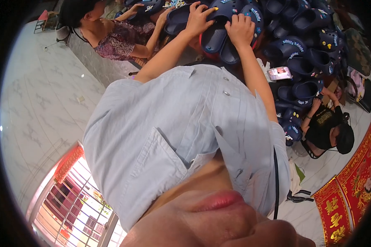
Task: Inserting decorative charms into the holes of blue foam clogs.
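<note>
Head view: the left forearm [167, 55] slants up rightward, its hand [198, 22] spread-fingered at a pair of navy clogs [213, 39]; apart from it, the right hand [240, 31] bends its fingers over the clogs' right side, how firmly I cannot tell. Around them, leftmost lies marble-patterned floor [37, 82], then a barred window [72, 210]; rightward, a lit phone [279, 73], heaped clogs [290, 49] and red banners [334, 210].
</note>
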A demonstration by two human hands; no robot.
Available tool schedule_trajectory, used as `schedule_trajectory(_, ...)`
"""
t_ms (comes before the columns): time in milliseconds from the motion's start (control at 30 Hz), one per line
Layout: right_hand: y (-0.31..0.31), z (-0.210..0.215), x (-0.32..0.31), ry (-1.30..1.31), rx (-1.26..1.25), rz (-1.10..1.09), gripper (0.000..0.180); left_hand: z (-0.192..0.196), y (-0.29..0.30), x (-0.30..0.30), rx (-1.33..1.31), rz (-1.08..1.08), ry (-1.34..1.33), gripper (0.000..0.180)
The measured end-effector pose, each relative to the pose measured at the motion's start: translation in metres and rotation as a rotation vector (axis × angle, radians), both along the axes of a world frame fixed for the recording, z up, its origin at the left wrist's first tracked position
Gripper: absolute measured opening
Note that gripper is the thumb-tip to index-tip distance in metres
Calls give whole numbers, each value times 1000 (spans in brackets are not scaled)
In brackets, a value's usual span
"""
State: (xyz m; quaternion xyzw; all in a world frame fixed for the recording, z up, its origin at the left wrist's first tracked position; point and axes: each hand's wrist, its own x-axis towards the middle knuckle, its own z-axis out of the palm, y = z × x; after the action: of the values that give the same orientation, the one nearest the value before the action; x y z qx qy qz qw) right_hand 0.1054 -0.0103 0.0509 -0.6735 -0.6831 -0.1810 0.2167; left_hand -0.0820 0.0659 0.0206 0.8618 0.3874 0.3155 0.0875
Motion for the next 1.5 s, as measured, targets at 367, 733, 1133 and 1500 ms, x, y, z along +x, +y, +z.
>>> schedule_trajectory(367, 0, 0, 2, 4, 3, -2, 27, 30, -78, -32, -15, -497, 507, 30)
schedule_trajectory(733, -12, 4, 30, 709, 148, 77, 20, 19, -80, -24, -48, -406, 509, 13)
schedule_trajectory(1133, -47, 27, 58, 996, 119, -145, 18, 23, -72, -19, -230, -373, 452, 13)
schedule_trajectory(1500, -58, 22, 78, 1091, 148, -218, 18, 20, -77, -13, -11, -355, 499, 14)
